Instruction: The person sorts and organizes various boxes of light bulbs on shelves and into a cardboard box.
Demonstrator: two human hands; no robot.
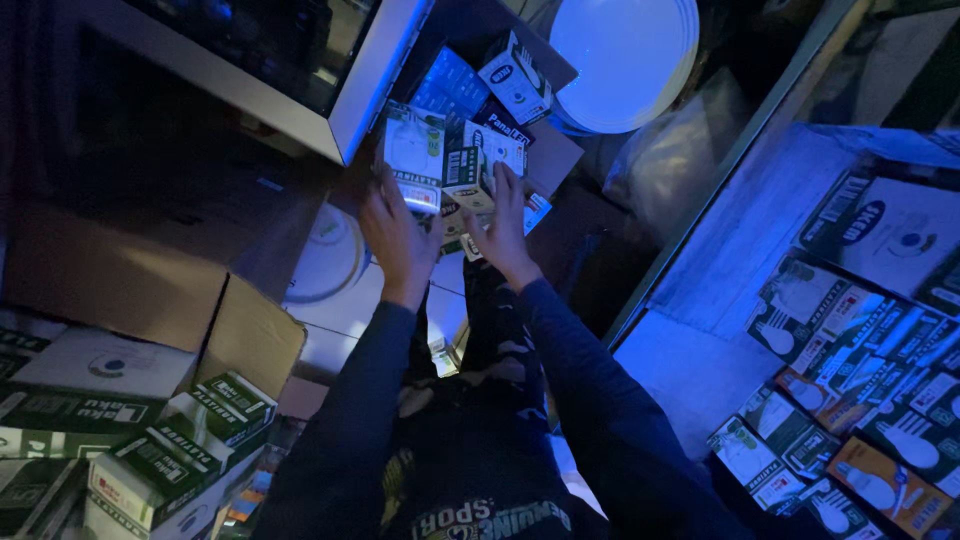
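Small boxes (470, 165), white and green, sit in a loose cluster on top of a brown cardboard carton (555, 150), and both hands are on them. Left hand (398, 235) is wrapped around the flat white box (413, 150) at the near-left side of the cluster, fingers curled on its edge, so grasping it. Right hand (508, 225) clasps the upright green-and-white box in the middle, thumb on one face, fingers on the other. Another white box (515, 75) lies tilted at the far edge of the carton, apart from my hands. Dark blue sleeves (590, 390) cover both forearms. Lighting is dim and blue, fine detail is hard to read.

Left of the hands I see a white frame with a glass panel (350, 70), touching the cluster's left side. Round white discs: one at the far edge of view (625, 55), one lower down beside the left wrist (325, 260). Near-left corner holds an open carton with green-and-white packs (190, 440). Right side has a glass-topped case (700, 330) with rows of lamp boxes (860, 400) laid flat.
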